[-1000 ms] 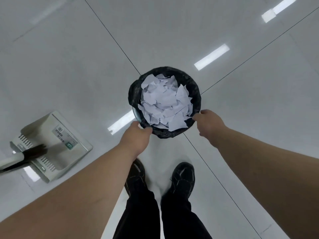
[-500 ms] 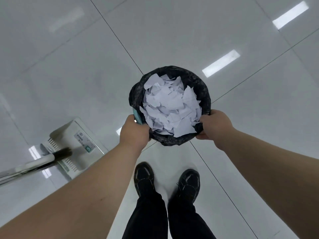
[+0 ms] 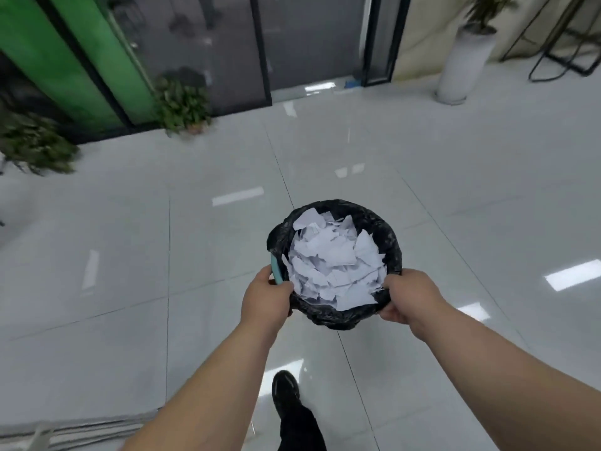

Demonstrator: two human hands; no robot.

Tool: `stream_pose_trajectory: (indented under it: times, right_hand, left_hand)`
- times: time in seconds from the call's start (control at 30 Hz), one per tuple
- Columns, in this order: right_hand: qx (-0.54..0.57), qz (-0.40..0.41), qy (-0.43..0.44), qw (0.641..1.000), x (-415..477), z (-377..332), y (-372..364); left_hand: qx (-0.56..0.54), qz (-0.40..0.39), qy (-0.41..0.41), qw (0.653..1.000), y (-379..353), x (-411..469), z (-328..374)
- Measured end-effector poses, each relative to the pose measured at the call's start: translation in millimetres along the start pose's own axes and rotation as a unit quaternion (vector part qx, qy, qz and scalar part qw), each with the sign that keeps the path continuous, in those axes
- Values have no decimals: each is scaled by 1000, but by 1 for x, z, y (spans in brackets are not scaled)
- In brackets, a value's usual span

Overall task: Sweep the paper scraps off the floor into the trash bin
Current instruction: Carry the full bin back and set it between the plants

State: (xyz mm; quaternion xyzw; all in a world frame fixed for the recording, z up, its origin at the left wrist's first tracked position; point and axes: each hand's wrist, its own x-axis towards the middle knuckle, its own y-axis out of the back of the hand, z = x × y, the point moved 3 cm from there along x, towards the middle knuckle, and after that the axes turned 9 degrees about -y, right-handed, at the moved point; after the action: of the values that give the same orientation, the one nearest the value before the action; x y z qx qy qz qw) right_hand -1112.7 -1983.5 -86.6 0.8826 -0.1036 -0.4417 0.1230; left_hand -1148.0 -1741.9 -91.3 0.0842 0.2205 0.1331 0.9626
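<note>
The bin (image 3: 388,237) is held between both grips, straight ahead of the body at mid-view. It is judged to be lifted off the floor (image 3: 195,255), though its base is hidden. The left grip (image 3: 268,296) is curled over the near-left rim, where a teal edge (image 3: 277,271) shows beside the black liner (image 3: 328,317). The right grip (image 3: 411,296) is curled over the near-right rim. Both are closed on the bin, and nothing else is held.

Key relation: the grips sit opp. each other across the mouth, approx. level, so neither is nearer. The bin's long axis runs up-down, with the mouth turned up toward the camera. The scraps (image 3: 335,265) are piled inside and fill it close to the rim, so the load lies between the grips and just beyond them. If the bin is to be set down, both sides probably have to be lowered evenly. A tilt away from the body would likely spill the top scraps.

One black shoe (image 3: 285,390) is seen below the bin, mid-stride by the look of it. A dark glass door (image 3: 312,40), plants (image 3: 182,102) and a white planter (image 3: 461,60) are seen at the far wall, well apart from the bin.

Writing, brands, labels: none can be read; the liner and teal edge are plain.
</note>
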Motion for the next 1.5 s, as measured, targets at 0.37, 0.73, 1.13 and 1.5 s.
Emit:
stream_pose_trajectory:
  times: [0.37, 0.73, 1.13, 1.5]
  right_hand:
    - [-69, -96, 74, 990, -17, -241, -206]
    - [-163, -169, 114, 965, 31, -414, -413]
    - [-271, -278, 135, 912, 91, -642, -684]
    - [-273, -271, 109, 916, 146, -775, -908]
  left_hand:
    - [-81, 117, -15, 990, 202, 145, 122]
    - [-162, 232, 9, 959, 337, 310, 153]
    - [-204, 384, 63, 898, 494, 526, 224]
    - [-228, 365, 67, 900, 655, 741, 245]
